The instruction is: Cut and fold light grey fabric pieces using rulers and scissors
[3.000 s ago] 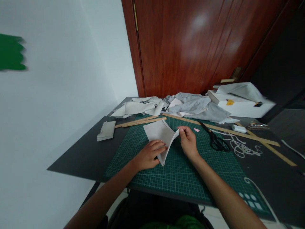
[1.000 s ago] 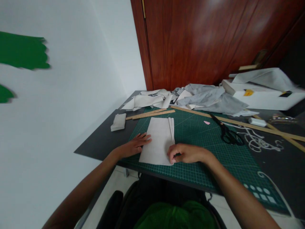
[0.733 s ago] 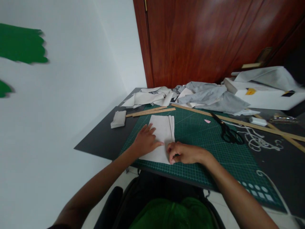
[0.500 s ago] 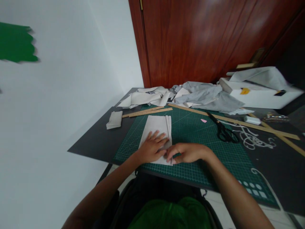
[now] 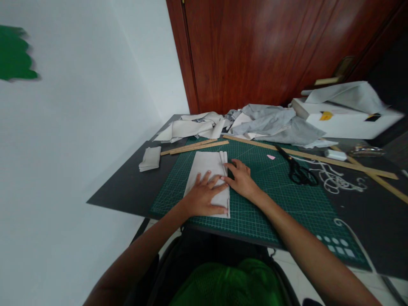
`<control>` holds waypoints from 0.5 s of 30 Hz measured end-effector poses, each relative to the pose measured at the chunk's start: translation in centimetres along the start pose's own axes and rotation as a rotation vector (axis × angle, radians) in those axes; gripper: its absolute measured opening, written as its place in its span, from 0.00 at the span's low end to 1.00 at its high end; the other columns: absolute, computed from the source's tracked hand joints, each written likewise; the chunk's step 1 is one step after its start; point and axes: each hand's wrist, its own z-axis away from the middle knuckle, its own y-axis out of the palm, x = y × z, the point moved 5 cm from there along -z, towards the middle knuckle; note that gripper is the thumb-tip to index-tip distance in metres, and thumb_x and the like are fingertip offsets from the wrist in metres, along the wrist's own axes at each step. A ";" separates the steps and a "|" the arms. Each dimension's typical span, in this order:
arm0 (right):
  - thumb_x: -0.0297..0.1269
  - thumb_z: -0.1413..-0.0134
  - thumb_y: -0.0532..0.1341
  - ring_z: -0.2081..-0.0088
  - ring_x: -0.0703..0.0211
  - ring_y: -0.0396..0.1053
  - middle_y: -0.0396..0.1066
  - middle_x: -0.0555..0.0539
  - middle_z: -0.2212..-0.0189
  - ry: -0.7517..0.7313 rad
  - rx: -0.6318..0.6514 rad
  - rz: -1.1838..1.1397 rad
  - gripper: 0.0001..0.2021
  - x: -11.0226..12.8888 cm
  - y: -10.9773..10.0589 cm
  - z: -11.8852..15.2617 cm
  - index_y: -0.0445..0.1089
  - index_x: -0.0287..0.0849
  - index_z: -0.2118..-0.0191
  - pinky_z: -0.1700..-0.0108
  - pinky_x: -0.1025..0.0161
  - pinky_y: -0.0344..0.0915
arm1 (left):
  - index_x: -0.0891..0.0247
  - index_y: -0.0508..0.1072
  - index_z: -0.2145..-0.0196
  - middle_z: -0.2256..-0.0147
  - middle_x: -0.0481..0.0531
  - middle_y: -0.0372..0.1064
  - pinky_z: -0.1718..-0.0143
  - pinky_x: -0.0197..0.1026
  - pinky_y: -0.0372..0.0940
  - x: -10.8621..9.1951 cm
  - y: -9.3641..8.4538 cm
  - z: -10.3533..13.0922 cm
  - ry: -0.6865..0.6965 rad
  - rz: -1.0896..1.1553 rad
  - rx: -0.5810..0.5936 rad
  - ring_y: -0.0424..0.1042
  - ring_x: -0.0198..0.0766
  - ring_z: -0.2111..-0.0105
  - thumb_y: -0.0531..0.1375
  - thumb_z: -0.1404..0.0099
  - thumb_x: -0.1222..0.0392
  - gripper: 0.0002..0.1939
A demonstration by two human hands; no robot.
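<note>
The pale cloth [image 5: 204,162] lies on the green mat [image 5: 270,221], under the left hand [image 5: 205,199], its fingers spread flat; the right hand [image 5: 240,178] touches the folded right edge, thumb and forefinger apart; the cloth's long axis runs away from the person, toward the door [image 5: 255,55]; the left hand covers its nearer part; wooden strips [image 5: 200,147] lie just beyond, scissors [image 5: 301,172] well to the right.
</note>
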 end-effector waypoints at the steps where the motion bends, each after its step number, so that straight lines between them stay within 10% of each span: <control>1: 0.46 0.33 0.60 0.34 0.37 0.59 0.62 0.33 0.35 -0.016 0.021 0.018 0.22 0.0 0.2 0.0 0.71 0.47 0.37 0.37 0.40 0.55 | 0.50 0.59 0.28 0.27 0.62 0.47 0.34 0.82 0.35 -0.1 -0.1 -0.1 -0.004 0.003 0.000 0.38 0.77 0.28 0.65 0.42 0.26 0.51; 15: 0.48 0.32 0.59 0.43 0.40 0.68 0.72 0.34 0.43 0.090 0.016 0.156 0.15 -1.3 -1.9 -0.6 0.78 0.44 0.59 0.43 0.43 0.60 | 0.50 0.59 0.28 0.27 0.62 0.48 0.33 0.81 0.32 -1.1 0.0 -0.4 0.082 0.023 -0.002 0.39 0.74 0.27 0.61 0.43 0.21 0.53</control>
